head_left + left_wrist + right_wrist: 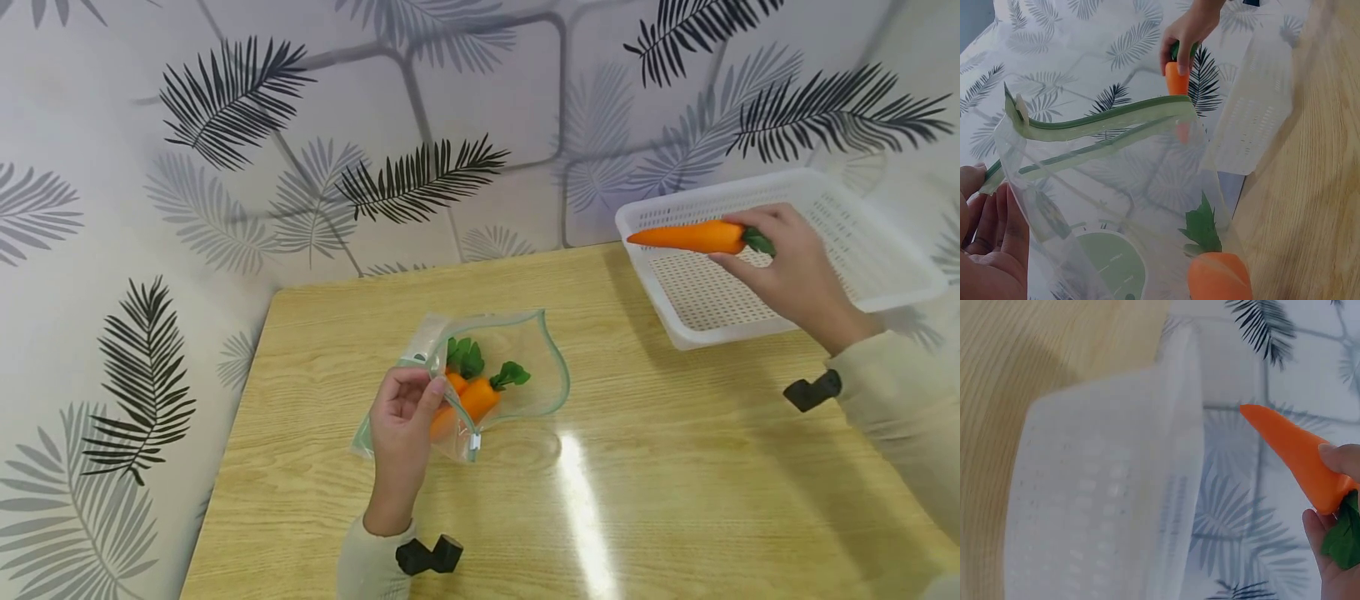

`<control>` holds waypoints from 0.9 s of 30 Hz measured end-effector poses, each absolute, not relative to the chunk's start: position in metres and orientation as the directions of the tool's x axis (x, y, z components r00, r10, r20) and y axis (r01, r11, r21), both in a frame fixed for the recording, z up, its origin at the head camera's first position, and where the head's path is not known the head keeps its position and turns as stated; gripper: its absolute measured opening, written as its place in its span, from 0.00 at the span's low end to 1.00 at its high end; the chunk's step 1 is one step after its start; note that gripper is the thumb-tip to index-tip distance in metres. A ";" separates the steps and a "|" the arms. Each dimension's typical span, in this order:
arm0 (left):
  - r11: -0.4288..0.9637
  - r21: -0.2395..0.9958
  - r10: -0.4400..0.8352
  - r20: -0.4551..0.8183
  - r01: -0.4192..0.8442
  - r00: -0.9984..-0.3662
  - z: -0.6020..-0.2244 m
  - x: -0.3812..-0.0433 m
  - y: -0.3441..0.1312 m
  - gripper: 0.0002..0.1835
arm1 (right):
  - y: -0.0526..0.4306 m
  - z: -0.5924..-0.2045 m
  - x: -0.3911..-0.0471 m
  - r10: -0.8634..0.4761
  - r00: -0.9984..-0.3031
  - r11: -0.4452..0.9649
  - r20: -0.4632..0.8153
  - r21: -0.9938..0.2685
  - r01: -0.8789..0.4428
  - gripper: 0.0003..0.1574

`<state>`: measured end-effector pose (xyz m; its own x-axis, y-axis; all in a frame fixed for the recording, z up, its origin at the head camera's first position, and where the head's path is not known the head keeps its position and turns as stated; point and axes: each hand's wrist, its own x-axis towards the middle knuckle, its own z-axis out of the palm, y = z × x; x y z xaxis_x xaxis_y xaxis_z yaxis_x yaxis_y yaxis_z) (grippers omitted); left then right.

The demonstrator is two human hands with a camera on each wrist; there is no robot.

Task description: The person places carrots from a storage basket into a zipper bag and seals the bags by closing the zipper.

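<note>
My left hand [405, 417] pinches the rim of a clear zip bag [536, 367] with a green seal and a white slider. The bag's mouth gapes to the right. Inside it lie carrots [480, 398] with green leafy tops. Over the white basket, my right hand [798, 262] grips another carrot [686, 237] by its thick leafy end, tip pointing left. In the right wrist view, thumb and fingers hold that carrot [1294, 450] beside the basket wall. The left wrist view shows the bag's green seal [1110, 122] standing apart in two strips.
A white perforated basket [678, 329] stands at the back right of the wooden table [637, 500]. Behind the table rises a wall [487, 92] covered in leaf-patterned material. Each wrist bears a small black mount [431, 556].
</note>
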<state>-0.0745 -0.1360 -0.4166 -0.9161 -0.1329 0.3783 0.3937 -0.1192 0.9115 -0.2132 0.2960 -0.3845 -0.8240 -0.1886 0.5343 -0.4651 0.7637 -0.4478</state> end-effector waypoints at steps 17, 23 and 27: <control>-0.138 0.911 -0.129 0.373 0.389 -0.919 -0.416 -0.074 -0.136 0.10 | 0.233 -0.353 -0.152 -0.255 -0.617 0.555 0.745 -0.410 -0.724 0.32; -0.147 0.907 -0.126 0.377 0.393 -0.917 -0.416 -0.074 -0.136 0.09 | 0.209 -0.331 -0.126 -0.226 -0.554 0.390 0.801 -0.447 -0.805 0.31; -0.166 0.906 -0.129 0.372 0.390 -0.919 -0.415 -0.074 -0.136 0.10 | 0.197 -0.323 -0.115 -0.249 -0.524 0.296 0.814 -0.451 -0.842 0.30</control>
<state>-0.0739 -0.1362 -0.4153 -0.9193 -0.1288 0.3720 0.3898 -0.1659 0.9058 -0.1152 0.1971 -0.3226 -0.5242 -0.2494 0.8143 -0.8418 0.2964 -0.4511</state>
